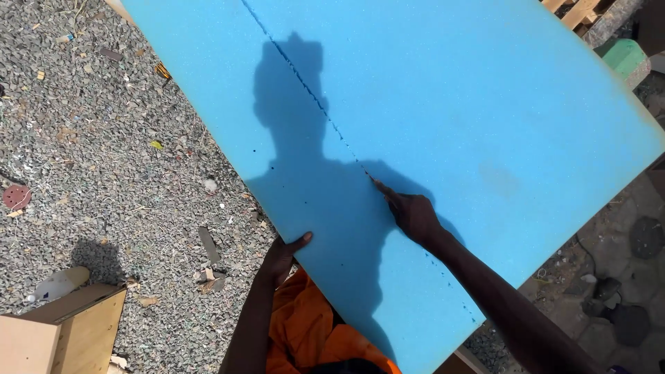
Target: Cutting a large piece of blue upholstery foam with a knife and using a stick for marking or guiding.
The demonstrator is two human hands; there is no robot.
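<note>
Big bright blue foam sheet (450,125), lying flat and angled, with a thin dotted cut line running diagonally across it. The line ends right at the right hand (413,215) fingertips; the left hand (280,257) grips the sheet's near edge.

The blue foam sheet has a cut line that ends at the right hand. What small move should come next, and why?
Probably draw the right hand a little further toward the body, along the same diagonal. The cut line runs from the far edge of the blue foam sheet and stops at its fingertips, so the near part looks uncut. The left hand grips the near edge and should steady it.
</note>
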